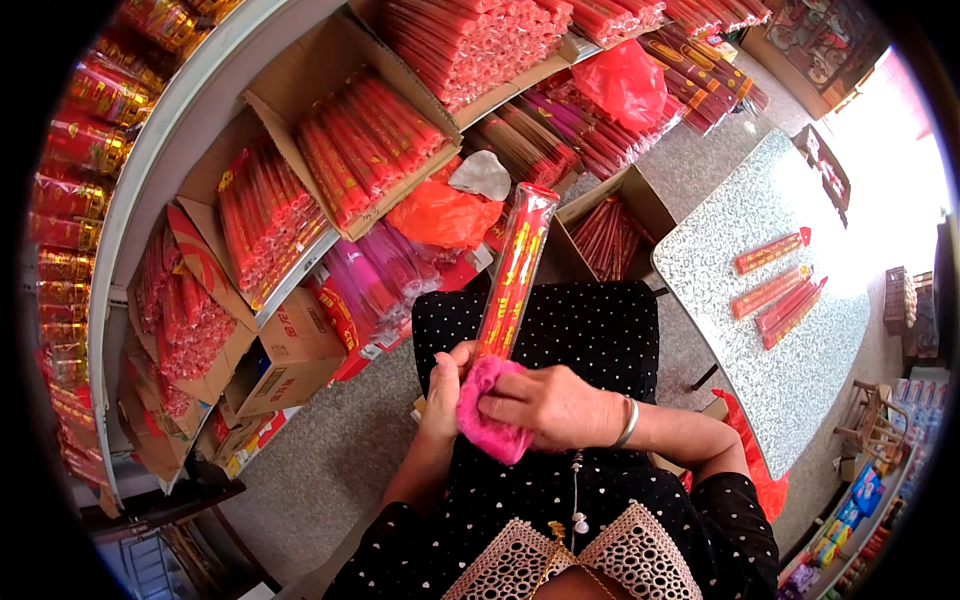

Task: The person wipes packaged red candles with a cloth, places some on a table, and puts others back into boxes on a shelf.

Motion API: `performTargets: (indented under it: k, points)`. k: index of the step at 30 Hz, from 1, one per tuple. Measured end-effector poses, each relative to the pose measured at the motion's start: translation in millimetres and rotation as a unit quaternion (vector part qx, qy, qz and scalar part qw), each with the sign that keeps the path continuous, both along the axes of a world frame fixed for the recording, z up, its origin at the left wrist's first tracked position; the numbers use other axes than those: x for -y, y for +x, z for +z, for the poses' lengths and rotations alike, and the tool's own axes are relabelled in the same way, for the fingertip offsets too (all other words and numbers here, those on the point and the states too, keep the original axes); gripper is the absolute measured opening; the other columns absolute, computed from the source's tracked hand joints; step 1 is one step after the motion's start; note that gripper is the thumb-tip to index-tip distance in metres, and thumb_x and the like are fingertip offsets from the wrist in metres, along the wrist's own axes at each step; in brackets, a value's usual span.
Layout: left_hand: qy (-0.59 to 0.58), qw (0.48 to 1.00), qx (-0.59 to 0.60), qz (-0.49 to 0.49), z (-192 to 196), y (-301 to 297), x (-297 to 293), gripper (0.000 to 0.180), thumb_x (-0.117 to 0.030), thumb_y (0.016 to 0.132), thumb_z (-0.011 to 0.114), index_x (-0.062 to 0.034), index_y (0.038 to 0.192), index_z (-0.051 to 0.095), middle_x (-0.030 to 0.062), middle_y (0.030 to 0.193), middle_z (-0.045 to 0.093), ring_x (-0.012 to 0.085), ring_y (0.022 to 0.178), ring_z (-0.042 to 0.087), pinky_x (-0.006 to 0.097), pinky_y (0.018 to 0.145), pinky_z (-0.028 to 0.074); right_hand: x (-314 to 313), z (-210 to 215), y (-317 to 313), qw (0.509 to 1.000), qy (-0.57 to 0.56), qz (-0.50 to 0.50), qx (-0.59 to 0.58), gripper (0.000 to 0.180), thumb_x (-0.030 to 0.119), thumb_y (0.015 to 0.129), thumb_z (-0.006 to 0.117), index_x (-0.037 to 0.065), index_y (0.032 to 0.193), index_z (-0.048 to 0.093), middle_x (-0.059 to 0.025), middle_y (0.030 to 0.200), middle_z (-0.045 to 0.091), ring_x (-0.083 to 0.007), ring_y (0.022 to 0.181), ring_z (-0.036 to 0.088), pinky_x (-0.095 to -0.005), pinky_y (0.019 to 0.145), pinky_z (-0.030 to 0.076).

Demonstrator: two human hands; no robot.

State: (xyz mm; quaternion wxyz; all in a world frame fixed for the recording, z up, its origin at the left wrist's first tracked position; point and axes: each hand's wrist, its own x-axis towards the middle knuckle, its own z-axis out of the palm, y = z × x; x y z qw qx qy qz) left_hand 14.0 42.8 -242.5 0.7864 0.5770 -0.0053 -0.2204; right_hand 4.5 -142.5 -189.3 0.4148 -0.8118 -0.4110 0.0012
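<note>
In front of my lap, a long red packet (pixel 515 270) with gold print in a clear wrap tilts upward; what is inside cannot be made out. My left hand (pixel 441 396) is closed around its lower end, thumb up. A crumpled fuzzy pink cloth (pixel 490 415) lies against that lower end, and my right hand (pixel 568 405) is closed on the cloth, pressing it to the packet. The cloth hides the packet's bottom and part of my left fingers.
To the right, a speckled table (pixel 730 220) bears several similar red packets (pixel 790 315). Shelves at the left hold cardboard boxes (pixel 300 170) of wrapped red bundles. An open box (pixel 655 205) of red sticks stands ahead on the floor, beside an orange plastic bag (pixel 445 212).
</note>
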Motion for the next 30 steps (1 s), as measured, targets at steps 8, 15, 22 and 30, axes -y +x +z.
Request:
performTargets:
  k: [8, 15, 22, 30]
  points:
    - [0.059, 0.996, 0.031, -0.058, 20.7, -3.7, 1.6, 0.077, -0.066, 0.086, 0.029, 0.0037, 0.112, 0.049, 0.0072, 0.081, 0.061, 0.0093, 0.062, 0.057, 0.021, 0.052, 0.047, 43.3, 11.6, 52.3, 0.967, 0.046, -0.25, 0.031, 0.041, 0.004, 0.063, 0.065, 0.004, 0.103, 0.058, -0.014, 0.093, 0.056, -0.0328, 0.081, 0.06, -0.0373, 0.066, 0.051]
    - [-0.059, 0.996, -0.025, -0.057, 11.2, -5.8, -0.8, 0.069, -0.06, 0.088, 0.033, 0.0038, 0.107, 0.05, 0.0097, 0.077, 0.06, 0.011, 0.056, 0.056, 0.022, 0.05, 0.047, 69.0, -4.8, 61.3, 0.879, 0.269, -0.378, -0.112, 0.024, 0.005, 0.084, 0.055, -0.002, 0.107, 0.057, -0.0065, 0.094, 0.063, -0.0171, 0.083, 0.061, -0.0278, 0.076, 0.047]
    - [-0.134, 0.991, -0.012, -0.003, 8.1, 2.9, -0.1, 0.034, -0.03, 0.092, 0.046, 0.0007, 0.107, 0.046, 0.0157, 0.083, 0.058, 0.0161, 0.056, 0.056, 0.026, 0.049, 0.047, 64.7, -25.7, 48.3, 0.669, 0.578, -0.305, -0.355, 0.027, 0.019, 0.092, 0.05, 0.0, 0.111, 0.052, -0.0056, 0.098, 0.061, -0.0134, 0.083, 0.06, -0.0269, 0.076, 0.049]
    - [-0.121, 0.99, -0.007, 0.07, 20.5, 8.2, 14.0, 0.03, -0.016, 0.089, 0.052, 0.0017, 0.112, 0.045, 0.0197, 0.104, 0.058, 0.0172, 0.061, 0.056, 0.028, 0.052, 0.047, 35.4, -51.4, 39.1, 0.577, 0.64, -0.258, -0.436, 0.037, 0.029, 0.095, 0.044, 0.0, 0.117, 0.046, -0.0105, 0.105, 0.06, -0.0196, 0.092, 0.061, -0.0324, 0.082, 0.05]
